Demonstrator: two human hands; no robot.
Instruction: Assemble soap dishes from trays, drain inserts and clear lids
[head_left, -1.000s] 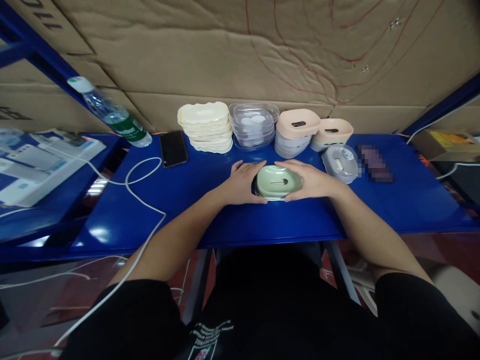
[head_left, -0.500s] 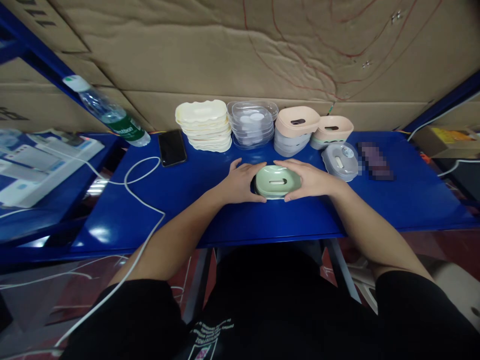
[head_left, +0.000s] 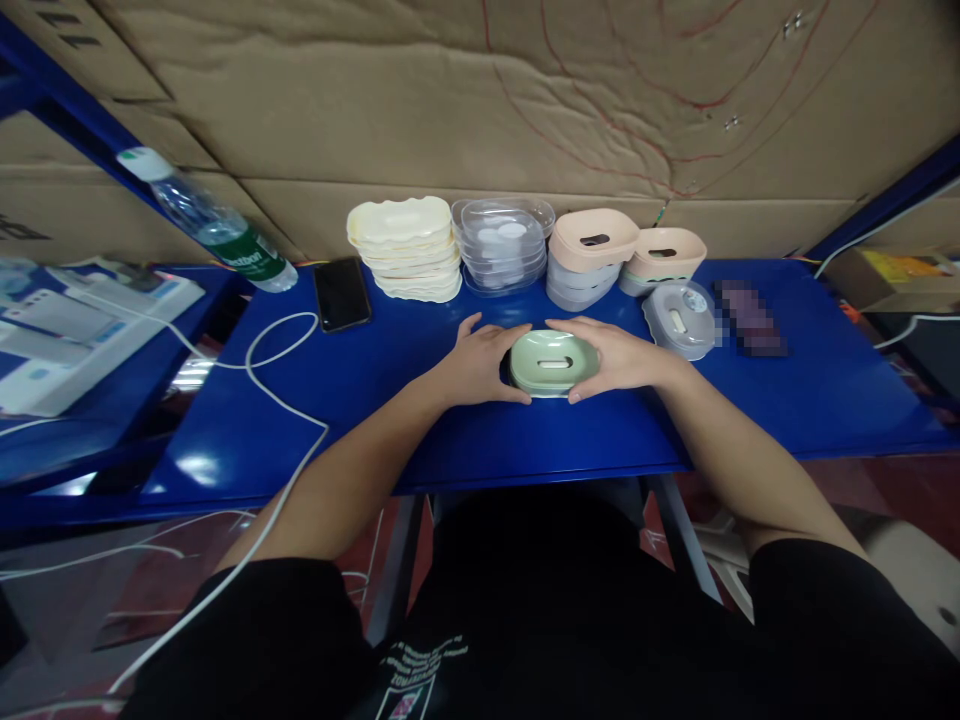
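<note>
Toward the near edge of the blue bench [head_left: 465,440], around its middle, sits a green oval dish [head_left: 538,350] with a slot in its top. Both hands clasp it, partly open to its width: the left hand [head_left: 481,364] around its left end, the right hand [head_left: 616,357] around its right, thumbs on the near side, fingers beyond. On the far side, from left to right, stand a cream stack [head_left: 412,262], a clear stack [head_left: 504,258] and two peach-topped stacks [head_left: 594,246]. A clear-lidded box [head_left: 681,325] lies right of the hands; a black phone [head_left: 343,294] lies far left.
</note>
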